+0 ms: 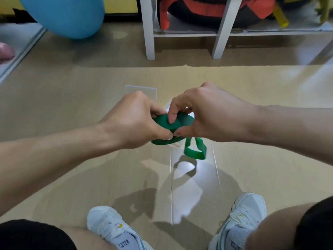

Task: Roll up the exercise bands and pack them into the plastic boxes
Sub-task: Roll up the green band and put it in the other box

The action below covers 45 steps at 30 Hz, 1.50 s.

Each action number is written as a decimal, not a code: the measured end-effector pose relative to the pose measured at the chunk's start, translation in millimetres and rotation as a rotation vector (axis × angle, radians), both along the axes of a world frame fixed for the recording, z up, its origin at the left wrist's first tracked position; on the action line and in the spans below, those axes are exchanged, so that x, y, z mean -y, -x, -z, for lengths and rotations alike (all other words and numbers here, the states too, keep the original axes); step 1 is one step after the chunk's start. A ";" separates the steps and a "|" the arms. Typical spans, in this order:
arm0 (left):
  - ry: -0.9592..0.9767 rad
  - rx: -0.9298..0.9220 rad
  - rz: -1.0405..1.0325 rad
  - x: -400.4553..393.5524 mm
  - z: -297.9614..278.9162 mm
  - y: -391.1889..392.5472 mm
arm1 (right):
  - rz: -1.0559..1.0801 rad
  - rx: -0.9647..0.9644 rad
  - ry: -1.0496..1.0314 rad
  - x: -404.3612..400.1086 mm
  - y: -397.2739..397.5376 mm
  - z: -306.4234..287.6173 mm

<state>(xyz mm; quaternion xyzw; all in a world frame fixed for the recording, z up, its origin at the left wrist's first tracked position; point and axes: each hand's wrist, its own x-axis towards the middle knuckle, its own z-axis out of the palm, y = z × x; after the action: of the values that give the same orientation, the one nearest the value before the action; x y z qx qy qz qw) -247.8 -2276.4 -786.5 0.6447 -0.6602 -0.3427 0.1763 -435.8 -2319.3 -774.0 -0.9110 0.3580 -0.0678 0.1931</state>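
Both hands are raised over the pale wooden floor (72, 98), meeting at centre frame. The left hand (137, 120) has its fingers curled and its thumb pressed down on the flat green rubber exercise band (178, 123), which is partly coiled between the two hands. The right hand (203, 112) pinches the same coil, forefinger on top and thumb beneath, the two thumbs touching at the lower edge. A loose loop of the band hangs below the right hand, above the floor.

Just beyond the hands lies a clear plastic box (140, 90); its contents cannot be told. A second clear piece shows behind the coil, mostly hidden.

Two white lace-up trainers (106, 222) stand at the lower edge. Printed lettering on the tongues reads "LAYER" on the left shoe; the right shoe's lettering is cut off and unreadable.

Further back: a large blue exercise ball (66, 15) at upper left, and a white-framed shelf unit (149, 33) holding an orange and black bag (207, 8).
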 end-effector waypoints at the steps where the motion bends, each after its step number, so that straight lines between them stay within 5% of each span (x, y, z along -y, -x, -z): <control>1: -0.020 -0.046 -0.019 0.0 -1.5 -2.2 | 0.013 0.038 -0.074 3.3 2.4 0.1; 12: -0.180 -0.487 -0.192 3.2 4.0 -22.9 | 0.178 0.275 -0.375 18.0 11.7 1.3; 18: -0.078 -0.072 0.039 0.8 4.9 -11.0 | 0.096 0.032 -0.179 2.4 -4.2 -9.7; 23: -0.010 0.025 0.052 -2.1 2.8 -1.4 | 0.010 -0.051 -0.008 -3.8 -10.5 -8.5; 30: -0.141 -0.306 -0.091 4.2 -5.9 -16.4 | 0.141 0.280 -0.320 14.5 5.0 -6.5; 39: -0.210 -0.577 -0.138 3.2 4.4 -23.9 | 0.148 0.277 -0.406 23.2 16.2 1.7; 42: -0.148 -0.471 -0.104 3.9 6.9 -22.1 | 0.135 0.193 -0.334 18.9 9.2 -6.4; 45: -0.074 -0.176 0.033 2.9 2.1 -14.8 | 0.084 0.045 -0.175 9.3 -0.6 -10.1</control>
<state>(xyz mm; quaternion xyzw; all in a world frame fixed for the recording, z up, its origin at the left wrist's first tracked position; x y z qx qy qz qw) -233.0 -2279.2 -788.6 0.6072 -0.6396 -0.4251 0.2039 -435.2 -2328.6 -764.0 -0.8732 0.3959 -0.0646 0.2768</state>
